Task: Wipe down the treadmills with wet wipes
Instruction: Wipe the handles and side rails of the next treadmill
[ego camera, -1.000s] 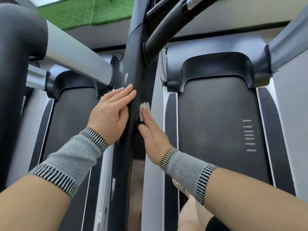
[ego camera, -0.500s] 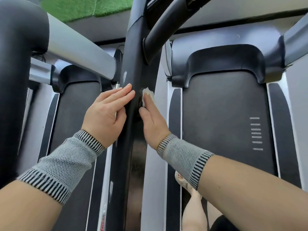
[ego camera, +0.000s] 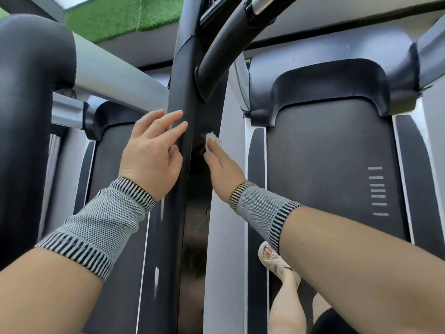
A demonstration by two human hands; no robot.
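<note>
A black upright post [ego camera: 185,88] of a treadmill runs down the middle of the view. My right hand [ego camera: 222,166] presses a small white wet wipe [ego camera: 213,138] against the post's right face with straight fingers. My left hand [ego camera: 154,150] is on the post's left side, fingers spread and relaxed, fingertips at the post's edge; contact is unclear. The treadmill belt [ego camera: 332,169] on the right is dark with white marks. A second belt [ego camera: 108,169] lies on the left, partly hidden by my left arm.
A curved black handrail [ego camera: 228,39] joins the post above my hands. A thick black and silver rail [ego camera: 96,66] crosses the upper left. My sandalled foot [ego camera: 274,261] stands on the right treadmill's side strip. Green turf [ego camera: 125,15] lies beyond.
My left hand has lifted off the post and spread its fingers. My right hand with the wipe stays pressed on the post's right face, a little higher on it.
</note>
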